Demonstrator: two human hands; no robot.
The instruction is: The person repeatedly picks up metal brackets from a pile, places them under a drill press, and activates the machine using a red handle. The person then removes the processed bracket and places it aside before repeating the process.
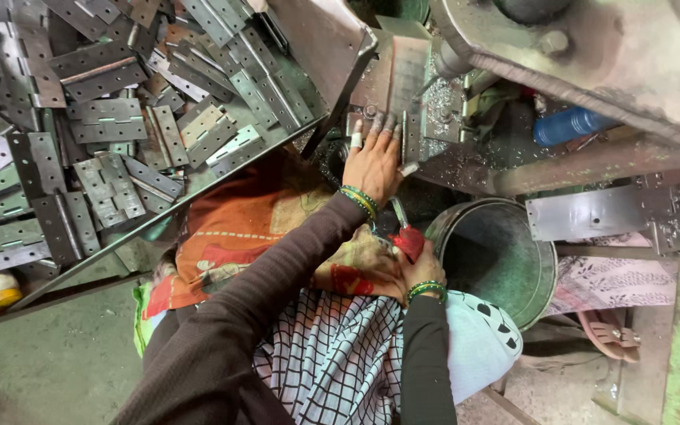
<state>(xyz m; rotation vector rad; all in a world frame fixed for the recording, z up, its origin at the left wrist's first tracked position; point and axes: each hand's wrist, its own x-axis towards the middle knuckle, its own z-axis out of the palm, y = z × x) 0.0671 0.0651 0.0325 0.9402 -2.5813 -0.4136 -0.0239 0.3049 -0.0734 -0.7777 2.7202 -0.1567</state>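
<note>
My left hand [373,157] reaches forward, fingers spread flat on a small metal part on the bed of a press machine [592,55]. One finger wears white tape, and green bangles circle the wrist. My right hand [421,271] sits close to my lap and grips a red-handled tool [408,238] whose thin metal shaft points up toward the left hand. Patterned cloth covers my lap beneath both arms.
A sloping tray [198,185] at the left holds a heap of several grey metal hinges [104,118]. A round metal bucket [505,252] stands to the right of my hands. A blue bottle [570,124], metal shavings and a flat plate [592,212] lie near the machine.
</note>
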